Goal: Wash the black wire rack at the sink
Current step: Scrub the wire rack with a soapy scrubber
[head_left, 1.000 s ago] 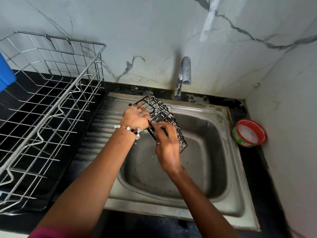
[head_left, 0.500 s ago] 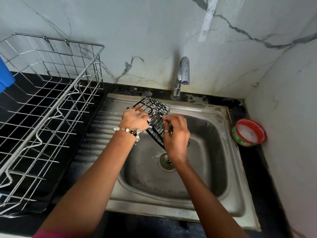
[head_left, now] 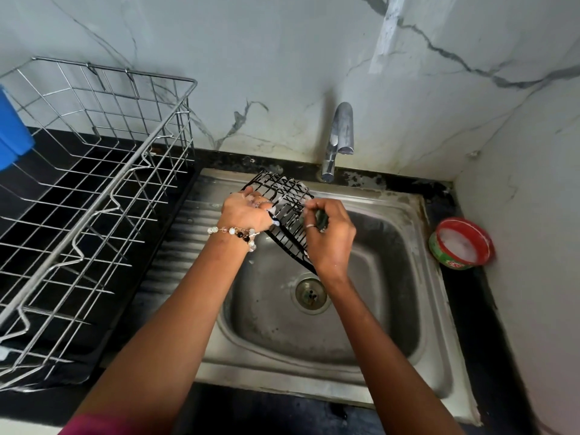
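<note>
One black wire rack (head_left: pixel 287 204), left hand (head_left: pixel 243 211), right hand (head_left: pixel 329 235), one sink (head_left: pixel 392 312)

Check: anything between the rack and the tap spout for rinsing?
Nothing visible. The black wire rack is held over the sink by the left hand and right hand, just below and left of the tap.

- Rack (head_left: pixel 284 199): black coated wire, wet, flecked with suds.
- Sink (head_left: pixel 405 309): brushed steel, dull and water-stained, ribbed at 9 o'clock.
- Tap (head_left: pixel 340 133): spotted chrome.
- Basket (head_left: pixel 94 171): shiny bare wire.
- Counter (head_left: pixel 470 324): black, glossy.
- Wall (head_left: pixel 282 58): smooth veined marble.
- Tub (head_left: pixel 461 243): red-and-green plastic.
</note>
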Action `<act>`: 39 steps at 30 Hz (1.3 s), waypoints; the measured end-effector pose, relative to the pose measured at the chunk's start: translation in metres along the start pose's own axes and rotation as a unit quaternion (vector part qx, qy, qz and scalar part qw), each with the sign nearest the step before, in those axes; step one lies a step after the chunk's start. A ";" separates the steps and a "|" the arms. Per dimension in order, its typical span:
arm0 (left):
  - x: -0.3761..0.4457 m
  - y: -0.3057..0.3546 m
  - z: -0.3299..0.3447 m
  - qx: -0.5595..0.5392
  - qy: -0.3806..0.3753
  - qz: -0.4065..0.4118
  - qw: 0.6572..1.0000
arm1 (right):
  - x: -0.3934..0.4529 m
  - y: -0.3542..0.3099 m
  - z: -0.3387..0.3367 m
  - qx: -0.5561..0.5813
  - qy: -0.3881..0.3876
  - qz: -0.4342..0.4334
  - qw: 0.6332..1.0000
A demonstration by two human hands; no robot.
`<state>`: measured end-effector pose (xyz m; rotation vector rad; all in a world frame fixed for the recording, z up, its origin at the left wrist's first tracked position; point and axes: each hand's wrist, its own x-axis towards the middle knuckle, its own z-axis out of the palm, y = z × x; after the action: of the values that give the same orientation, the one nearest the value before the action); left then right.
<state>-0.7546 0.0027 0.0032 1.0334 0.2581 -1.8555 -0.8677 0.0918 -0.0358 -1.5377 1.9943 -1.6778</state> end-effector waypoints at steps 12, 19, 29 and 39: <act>-0.011 0.017 0.004 0.003 -0.001 -0.035 0.999 | 0.009 0.058 -0.039 -0.062 -0.342 0.149 0.926; -0.003 0.026 0.005 0.039 0.051 -0.023 0.998 | 0.015 0.063 -0.051 -0.023 -0.345 0.098 0.933; 0.000 0.026 -0.005 0.195 -0.075 0.018 0.978 | 0.010 0.061 -0.061 0.214 -0.316 0.216 0.899; 0.005 -0.004 -0.038 0.428 -0.150 -0.038 0.891 | 0.021 0.064 -0.064 0.297 -0.221 0.292 0.882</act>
<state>-0.7384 0.0232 -0.0245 1.2757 -0.7877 -2.2097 -0.9572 0.1112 -0.0522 -0.8690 1.3273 -1.3357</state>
